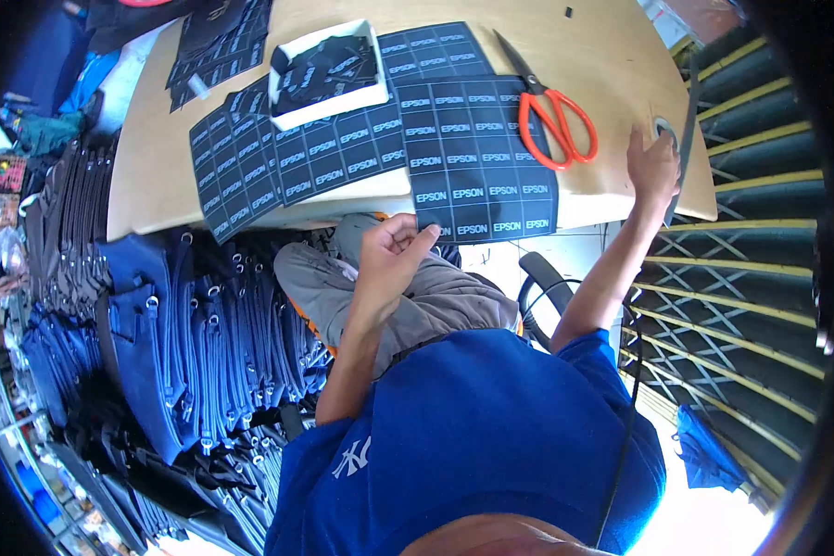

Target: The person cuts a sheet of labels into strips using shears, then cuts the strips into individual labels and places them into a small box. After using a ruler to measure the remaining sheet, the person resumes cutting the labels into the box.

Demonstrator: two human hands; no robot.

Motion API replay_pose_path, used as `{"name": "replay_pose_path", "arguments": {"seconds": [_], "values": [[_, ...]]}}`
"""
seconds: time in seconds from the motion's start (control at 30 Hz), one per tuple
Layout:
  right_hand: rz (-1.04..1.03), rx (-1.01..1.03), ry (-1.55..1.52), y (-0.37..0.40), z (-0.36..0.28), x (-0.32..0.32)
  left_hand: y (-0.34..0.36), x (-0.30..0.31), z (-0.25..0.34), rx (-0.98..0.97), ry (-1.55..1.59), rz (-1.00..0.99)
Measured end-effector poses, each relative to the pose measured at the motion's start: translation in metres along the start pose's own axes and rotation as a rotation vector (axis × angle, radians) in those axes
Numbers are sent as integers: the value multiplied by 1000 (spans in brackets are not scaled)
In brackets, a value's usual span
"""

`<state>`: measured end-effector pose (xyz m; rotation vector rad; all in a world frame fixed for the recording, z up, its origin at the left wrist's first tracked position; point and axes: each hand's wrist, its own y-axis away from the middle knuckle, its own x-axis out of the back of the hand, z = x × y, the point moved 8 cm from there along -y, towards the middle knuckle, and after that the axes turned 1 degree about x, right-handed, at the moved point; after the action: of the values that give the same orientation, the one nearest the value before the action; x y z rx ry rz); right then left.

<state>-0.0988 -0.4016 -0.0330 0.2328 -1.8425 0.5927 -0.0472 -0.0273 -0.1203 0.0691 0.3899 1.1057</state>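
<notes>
My left hand (394,258) pinches the near edge of a dark sheet (480,167) printed with rows of white EPSON labels. This sheet lies on the table and hangs a little over its front edge. On its right part rest scissors (560,130) with orange handles, blades pointing away from me. At the table's right side, my right hand (654,167) has its fingers bent against a long, narrow dark strip (689,111). A grey ring shape (662,126) shows just beyond those fingers, which partly hide it.
A white box (329,116) of cut dark labels stands on more printed sheets (236,162) on the wooden table (602,65). Blue bags (204,343) with metal rings are stacked at my left. A folding metal gate (760,181) runs along the right.
</notes>
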Motion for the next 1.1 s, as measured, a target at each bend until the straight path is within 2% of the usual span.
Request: {"name": "replay_pose_path", "arguments": {"seconds": [0.03,0.2,0.37,0.5,0.57,0.73,0.8,0.83,0.87,0.93,0.97,1.0,1.07,1.1], "values": [[-131,-108,10,-9,20,-9,-1,4,-2,-24,-9,-4],[-123,-245,95,-39,77,-27,-4,1,-3,-6,-59,37],[-66,-317,56,-51,96,-19,-4,-1,-3,6,-51,41],[-95,-178,119,-80,108,-26,-6,0,-6,-17,-21,0],[-264,-89,72,-87,101,-24,-8,0,-7,-33,2,-19],[-175,-106,-1,-81,94,-5,-9,-5,-7,-30,13,-43],[-267,-146,-207,-77,98,-10,-7,-5,-4,-43,23,-51],[-81,-137,-113,-73,94,2,-7,-6,-2,-44,1,-47],[-77,-132,-115,-77,105,-7,-6,-6,-1,-44,-20,-43],[-182,-148,-320,-89,123,-27,-6,-7,0,-43,2,-46],[-257,-152,-251,-93,127,-26,-6,-6,-1,-31,19,-50],[-203,-73,-314,-96,129,-24,-5,-4,0,-37,23,-38],[-237,-63,-690,-96,122,-34,-5,-6,-2,-42,31,-82],[-282,-65,-818,-84,99,-31,-6,-4,-7,-72,60,-94]]}}
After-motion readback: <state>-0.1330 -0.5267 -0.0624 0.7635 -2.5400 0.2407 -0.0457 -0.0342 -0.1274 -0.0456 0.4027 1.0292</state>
